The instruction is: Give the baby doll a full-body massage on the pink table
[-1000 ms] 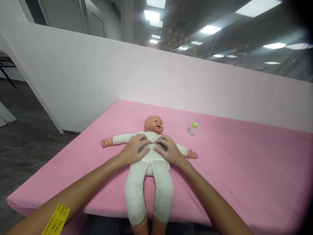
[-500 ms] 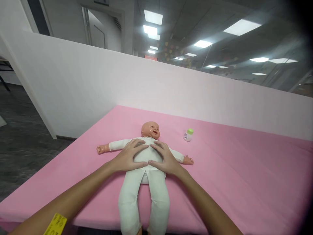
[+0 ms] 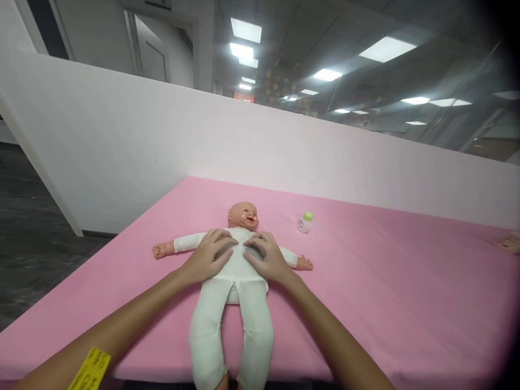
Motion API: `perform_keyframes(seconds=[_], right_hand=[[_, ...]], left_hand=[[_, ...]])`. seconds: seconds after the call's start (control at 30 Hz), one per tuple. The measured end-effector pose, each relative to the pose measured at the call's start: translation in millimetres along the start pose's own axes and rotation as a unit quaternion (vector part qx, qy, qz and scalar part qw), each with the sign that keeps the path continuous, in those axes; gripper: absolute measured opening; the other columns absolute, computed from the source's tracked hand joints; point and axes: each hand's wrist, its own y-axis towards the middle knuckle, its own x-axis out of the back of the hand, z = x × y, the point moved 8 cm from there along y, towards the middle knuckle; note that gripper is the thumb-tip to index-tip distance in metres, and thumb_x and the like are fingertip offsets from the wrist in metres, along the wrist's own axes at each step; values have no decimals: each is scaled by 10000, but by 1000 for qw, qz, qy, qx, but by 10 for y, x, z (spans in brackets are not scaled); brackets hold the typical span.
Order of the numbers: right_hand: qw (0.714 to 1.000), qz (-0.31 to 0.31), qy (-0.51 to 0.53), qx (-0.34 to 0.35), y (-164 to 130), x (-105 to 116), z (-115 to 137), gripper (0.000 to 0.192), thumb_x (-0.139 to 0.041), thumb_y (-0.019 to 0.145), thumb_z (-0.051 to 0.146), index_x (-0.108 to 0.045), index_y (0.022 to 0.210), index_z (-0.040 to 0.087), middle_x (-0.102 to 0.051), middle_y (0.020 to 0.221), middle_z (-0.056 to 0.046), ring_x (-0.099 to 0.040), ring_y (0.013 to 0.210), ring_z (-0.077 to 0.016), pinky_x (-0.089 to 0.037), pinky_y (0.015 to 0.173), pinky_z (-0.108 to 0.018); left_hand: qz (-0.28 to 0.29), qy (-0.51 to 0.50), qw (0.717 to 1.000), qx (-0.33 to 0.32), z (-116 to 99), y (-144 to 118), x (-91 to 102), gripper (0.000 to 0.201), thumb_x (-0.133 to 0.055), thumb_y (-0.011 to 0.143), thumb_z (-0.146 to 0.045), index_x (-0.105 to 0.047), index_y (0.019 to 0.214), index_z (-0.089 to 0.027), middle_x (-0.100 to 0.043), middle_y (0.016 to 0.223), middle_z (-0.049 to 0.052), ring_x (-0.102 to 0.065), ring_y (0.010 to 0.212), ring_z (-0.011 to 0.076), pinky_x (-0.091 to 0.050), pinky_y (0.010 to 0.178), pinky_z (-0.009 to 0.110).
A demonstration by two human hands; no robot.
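Lying on its back in the middle of the pink table (image 3: 406, 303), the baby doll (image 3: 233, 287) has its head at the far end and its legs near. The left hand (image 3: 207, 259) and right hand (image 3: 266, 259) rest flat and open on its chest, side by side, fingers spread, gripping nothing. The doll looks light, with a soft, floppy cloth body and a hard head. Holding it around the middle seems best. A small bottle (image 3: 304, 222) stands far right of it.
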Motion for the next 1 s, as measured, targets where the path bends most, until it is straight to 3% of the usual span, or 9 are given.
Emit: perform_keyframes(seconds=[0.13, 0.2, 0.27, 0.4, 0.6, 0.67, 0.8, 0.87, 1.0], right_hand=[[997, 72, 3, -6, -65, -35, 55, 780, -893, 753, 502, -584, 1448, 328, -510, 1469, -90, -451, 1396, -312, -404, 1189, -520], [995, 100, -1, -16, -84, -77, 40, 872, -895, 733, 559, -535, 1497, 342, -485, 1506, -87, -421, 1427, -321, -386, 1203, -537], [995, 99, 1, -25, -74, -100, -6, 815, -894, 733, 561, -578, 1451, 338, -517, 1471, -83, -446, 1401, -316, -400, 1186, -533], [998, 58, 16, -32, -3, -124, -110, 444, -870, 794, 464, -711, 1173, 295, -657, 1237, -54, -559, 1213, -279, -476, 1062, -486], [1000, 18, -2, 1, 32, -91, -3, 137, -780, 880, 327, -694, 953, 249, -699, 1014, -36, -590, 1057, -256, -484, 969, -452], [1000, 19, -12, 10, -7, -60, 65, 154, -765, 893, 339, -704, 1012, 262, -687, 1062, -46, -584, 1109, -264, -475, 1011, -468], [999, 45, -18, 8, -107, -55, 84, 629, -831, 823, 480, -605, 1387, 320, -560, 1423, -91, -482, 1363, -320, -417, 1151, -534], [998, 67, -18, -6, -134, -101, 17, 771, -833, 809, 537, -525, 1489, 341, -468, 1540, -100, -423, 1439, -339, -383, 1192, -566], [997, 67, -12, -22, -98, -172, -113, 573, -805, 853, 475, -628, 1383, 350, -534, 1466, -78, -476, 1389, -311, -411, 1175, -536]], left_hand=[[55, 12, 998, -3, -30, -71, -67, 570, -617, 998, -486, -501, 1536, -342, -438, 1566, 104, -390, 1454, 346, -377, 1194, 549], [75, 12, 997, 5, -10, -95, -112, 674, -641, 974, -537, -428, 1587, -356, -387, 1612, 109, -369, 1478, 363, -374, 1197, 563], [80, 5, 997, 11, 8, -90, -148, 663, -631, 980, -536, -429, 1584, -357, -409, 1588, 110, -395, 1458, 353, -385, 1188, 554], [54, -11, 998, 9, -1, -12, -169, 443, -588, 1013, -442, -587, 1437, -316, -546, 1392, 97, -486, 1329, 303, -414, 1139, 509], [-1, -22, 1000, 15, -69, 17, -39, 209, -553, 1015, -343, -699, 1125, -241, -620, 1042, 64, -581, 1041, 247, -490, 959, 426], [-8, -22, 1000, 10, -94, -17, 13, 223, -595, 994, -358, -689, 1161, -243, -622, 1102, 74, -575, 1091, 257, -488, 988, 434], [29, -6, 1000, -11, -92, -83, -12, 565, -689, 939, -466, -552, 1463, -306, -509, 1459, 116, -438, 1389, 339, -389, 1165, 533], [55, -4, 998, -12, -56, -97, -64, 653, -678, 944, -517, -476, 1540, -342, -454, 1532, 115, -382, 1446, 360, -350, 1192, 569], [73, -20, 997, 1, -7, -66, -124, 568, -644, 969, -498, -515, 1501, -349, -507, 1444, 102, -444, 1380, 330, -387, 1155, 532]])
